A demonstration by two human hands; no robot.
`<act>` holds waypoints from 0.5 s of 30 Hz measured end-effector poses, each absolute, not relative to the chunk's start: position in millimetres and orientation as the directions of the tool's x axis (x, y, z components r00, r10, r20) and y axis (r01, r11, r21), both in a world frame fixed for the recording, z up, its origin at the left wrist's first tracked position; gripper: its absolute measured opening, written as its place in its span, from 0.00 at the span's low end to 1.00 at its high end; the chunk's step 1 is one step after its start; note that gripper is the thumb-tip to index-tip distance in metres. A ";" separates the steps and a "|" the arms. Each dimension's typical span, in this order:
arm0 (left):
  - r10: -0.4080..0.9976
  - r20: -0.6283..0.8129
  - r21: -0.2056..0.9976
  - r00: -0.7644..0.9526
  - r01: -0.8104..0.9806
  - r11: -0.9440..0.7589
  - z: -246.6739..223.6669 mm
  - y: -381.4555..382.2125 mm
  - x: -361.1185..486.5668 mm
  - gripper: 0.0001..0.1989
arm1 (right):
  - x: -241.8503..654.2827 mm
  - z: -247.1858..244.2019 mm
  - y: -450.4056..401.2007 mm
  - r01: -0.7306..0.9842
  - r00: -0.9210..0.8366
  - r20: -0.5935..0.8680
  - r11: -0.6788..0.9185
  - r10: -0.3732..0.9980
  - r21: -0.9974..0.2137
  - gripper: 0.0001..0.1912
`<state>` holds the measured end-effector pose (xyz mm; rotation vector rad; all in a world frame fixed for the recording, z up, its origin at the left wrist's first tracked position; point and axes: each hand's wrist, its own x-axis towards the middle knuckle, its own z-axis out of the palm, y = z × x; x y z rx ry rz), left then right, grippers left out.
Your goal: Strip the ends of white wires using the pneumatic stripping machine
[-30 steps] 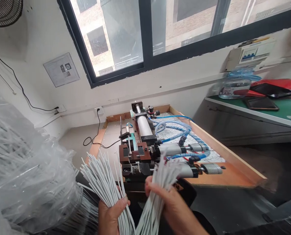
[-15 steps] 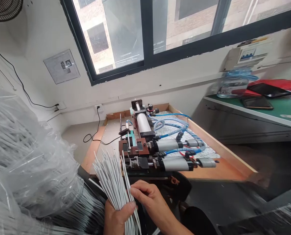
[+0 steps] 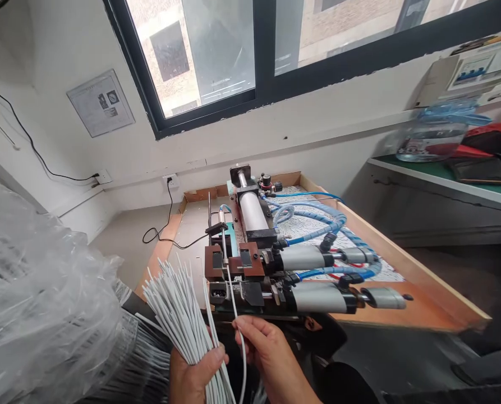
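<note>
My left hand [image 3: 200,373] is wrapped round a thick bundle of white wires [image 3: 178,308], whose upper ends fan out. Between thumb and fingers, my right hand [image 3: 267,350] pinches a single white wire [image 3: 234,303] to the right of the bundle. That wire's upper end reaches the brown clamp blocks [image 3: 247,261] of a pneumatic machine, just below a thin metal rod [image 3: 224,244]. Silver cylinders [image 3: 317,297] with blue hoses [image 3: 334,221] lie to the right of the blocks.
Clear plastic bags of wires [image 3: 44,303] fill the left side. A wooden-edged table [image 3: 435,286] carries the machine. A green shelf [image 3: 427,171] at the right holds a plastic jar [image 3: 433,134] and a dark flat object [image 3: 483,169]. A black cable [image 3: 170,210] runs from a wall socket.
My right hand has drawn one wire away from the bundle and brought its tip up to the clamp blocks. The view has shifted, with the machine now appearing larger.
</note>
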<state>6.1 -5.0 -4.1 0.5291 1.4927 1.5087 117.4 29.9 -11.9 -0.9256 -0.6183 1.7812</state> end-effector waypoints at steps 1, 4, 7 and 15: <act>0.826 -0.289 0.942 -0.484 -0.296 0.156 -4.4 -4.4 5.9 0.16 | 116.9 -12.4 31.4 -0.557 -0.224 -0.315 -0.386 0.922 -0.735 0.13; 0.850 -0.244 0.960 -0.466 -0.238 0.146 -3.1 -3.2 6.8 0.14 | 114.9 -12.3 34.3 -0.618 -0.244 -0.321 -0.401 0.915 -0.676 0.12; 0.885 -0.195 0.973 -0.424 -0.194 0.121 1.5 -2.7 10.8 0.13 | 110.8 -10.8 35.2 -0.631 -0.351 -0.346 -0.492 0.870 -0.600 0.13; 0.897 -0.103 0.994 -0.429 -0.074 0.078 -8.8 -7.7 5.5 0.12 | 108.3 -14.3 28.5 -0.511 -0.245 -0.279 -0.368 0.928 -0.777 0.15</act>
